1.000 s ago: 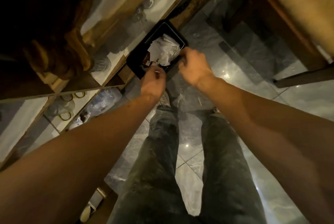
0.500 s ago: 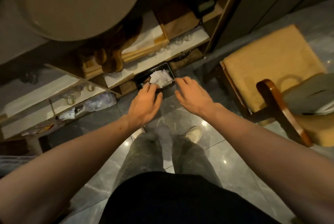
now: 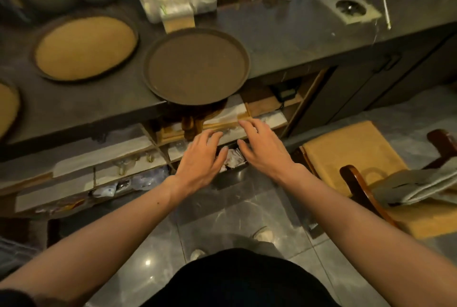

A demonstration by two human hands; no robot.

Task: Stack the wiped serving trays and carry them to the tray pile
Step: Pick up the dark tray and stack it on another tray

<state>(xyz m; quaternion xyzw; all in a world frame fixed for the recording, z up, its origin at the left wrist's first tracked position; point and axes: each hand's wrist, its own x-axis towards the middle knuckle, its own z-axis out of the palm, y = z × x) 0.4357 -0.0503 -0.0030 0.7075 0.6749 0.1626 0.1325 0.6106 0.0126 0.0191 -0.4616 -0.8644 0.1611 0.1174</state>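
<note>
Our left hand point(image 3: 200, 158) and right hand point(image 3: 263, 149) hover spread and empty, seemingly below the dark round tray point(image 3: 196, 66) overhanging the surface point(image 3: 284, 34) edge; two tan trays point(image 3: 85, 46) lie left.

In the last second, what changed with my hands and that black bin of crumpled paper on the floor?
Both hands let go of the black bin and rose toward the counter. The left hand and right hand are now open and empty, fingers spread, below the dark round tray. The bin stayed on the floor with its crumpled paper inside.
</note>
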